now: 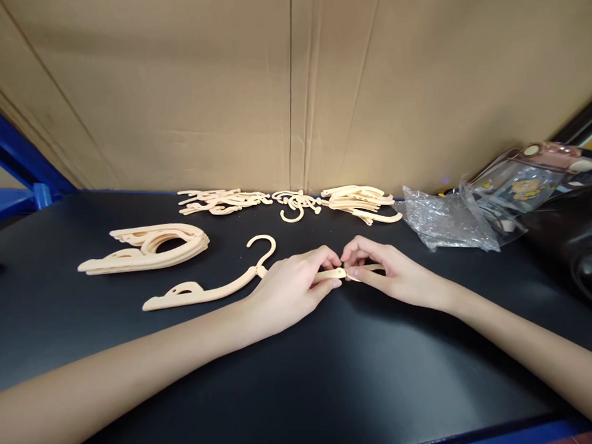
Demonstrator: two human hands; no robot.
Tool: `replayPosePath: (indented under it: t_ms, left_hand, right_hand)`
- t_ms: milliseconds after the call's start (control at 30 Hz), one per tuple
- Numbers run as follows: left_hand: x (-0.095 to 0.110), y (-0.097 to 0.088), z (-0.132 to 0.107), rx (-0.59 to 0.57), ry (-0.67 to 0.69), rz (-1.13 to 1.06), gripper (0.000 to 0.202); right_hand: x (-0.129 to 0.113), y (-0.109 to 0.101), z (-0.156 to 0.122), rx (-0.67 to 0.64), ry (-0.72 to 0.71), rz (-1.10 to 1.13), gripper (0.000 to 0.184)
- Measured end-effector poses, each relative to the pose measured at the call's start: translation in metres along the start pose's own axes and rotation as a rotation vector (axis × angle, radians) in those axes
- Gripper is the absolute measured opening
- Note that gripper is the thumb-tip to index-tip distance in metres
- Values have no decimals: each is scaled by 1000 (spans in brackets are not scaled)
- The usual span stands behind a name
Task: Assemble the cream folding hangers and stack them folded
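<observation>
A cream plastic folding hanger (226, 289) lies in front of me with its hook turned up and its left arm stretched out to the left. My left hand (294, 283) is closed around the hanger's right part, which ends in a tip with a small hole. Between finger and thumb, my right hand (384, 270) pinches a separate-looking cream hanger piece (376, 268) right beside that tip. Whether the two parts touch or are joined is hidden by my fingers.
Several folded hangers (149, 246) are stacked at the left. Along the cardboard wall (184, 82) lie cream arm pieces (223, 200), loose hooks (297, 201) and longer pieces (359, 199). Clear plastic bags (449, 217) and a black bag (570, 225) stand at the right of the black table (392, 381).
</observation>
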State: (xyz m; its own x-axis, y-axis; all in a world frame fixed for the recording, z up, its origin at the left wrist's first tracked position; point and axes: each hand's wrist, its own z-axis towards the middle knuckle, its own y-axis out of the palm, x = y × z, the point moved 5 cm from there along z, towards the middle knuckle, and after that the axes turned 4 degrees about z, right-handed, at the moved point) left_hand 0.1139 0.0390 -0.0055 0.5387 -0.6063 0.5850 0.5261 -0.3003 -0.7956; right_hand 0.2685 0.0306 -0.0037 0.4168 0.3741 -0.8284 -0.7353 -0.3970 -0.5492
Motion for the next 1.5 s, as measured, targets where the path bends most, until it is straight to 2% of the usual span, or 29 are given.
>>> replayPosePath:
  t_ms: [133,267,567,767,1300,1400,1500]
  left_hand:
    - [0,-2,0,39,33,74,10]
    - [-2,-4,-1,72,-2,93,10]
    - [-4,-5,0,75,-48,61,13]
    - [-3,-5,1,81,-28,108,10]
    - [-5,-3,1,94,23,-5,9]
    - [-1,-2,-1,117,68,47,11]
    - [7,-2,-4,140,143,203,8]
  right_hand:
    - [1,-6,2,88,-60,-187,19]
    - [-2,-8,3,83,-140,-370,22]
    - [-4,-7,4,99,-232,-433,21]
    - [-7,-5,3,108,-251,-497,16]
    - [-12,-2,-1,126,-333,-653,5]
    - [-12,-2,0,140,-342,-673,4]
    - [-12,-2,-1,138,-345,-690,4]
